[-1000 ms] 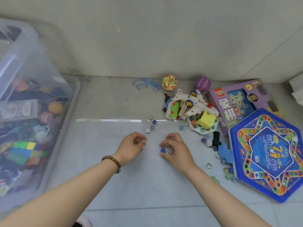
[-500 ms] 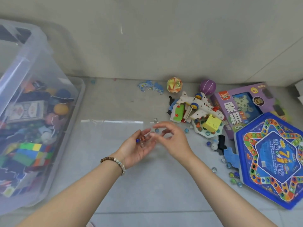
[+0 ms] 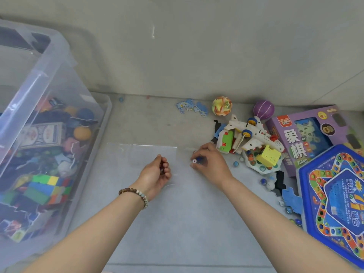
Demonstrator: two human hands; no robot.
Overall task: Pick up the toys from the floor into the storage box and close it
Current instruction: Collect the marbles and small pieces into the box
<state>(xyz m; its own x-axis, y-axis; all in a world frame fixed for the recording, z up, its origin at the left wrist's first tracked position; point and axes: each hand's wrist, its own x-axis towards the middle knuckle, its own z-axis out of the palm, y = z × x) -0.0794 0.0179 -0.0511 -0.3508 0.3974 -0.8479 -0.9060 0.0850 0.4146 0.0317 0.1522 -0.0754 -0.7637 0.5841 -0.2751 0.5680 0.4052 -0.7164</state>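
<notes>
On the floor (image 3: 177, 229), a clear storage box (image 3: 57, 62), open and crowded with toys, stands at the left, well apart from the loose toys (image 3: 254, 134) heaped at the right. Between them the left hand (image 3: 157, 175), nearer the box, curls its grip around a few dark marbles (image 3: 162, 166). The right hand (image 3: 211, 166), beside the heap, pinches a small white die (image 3: 194, 160) and a blue marble (image 3: 200, 160) at the floor; the box lies leftward.
</notes>
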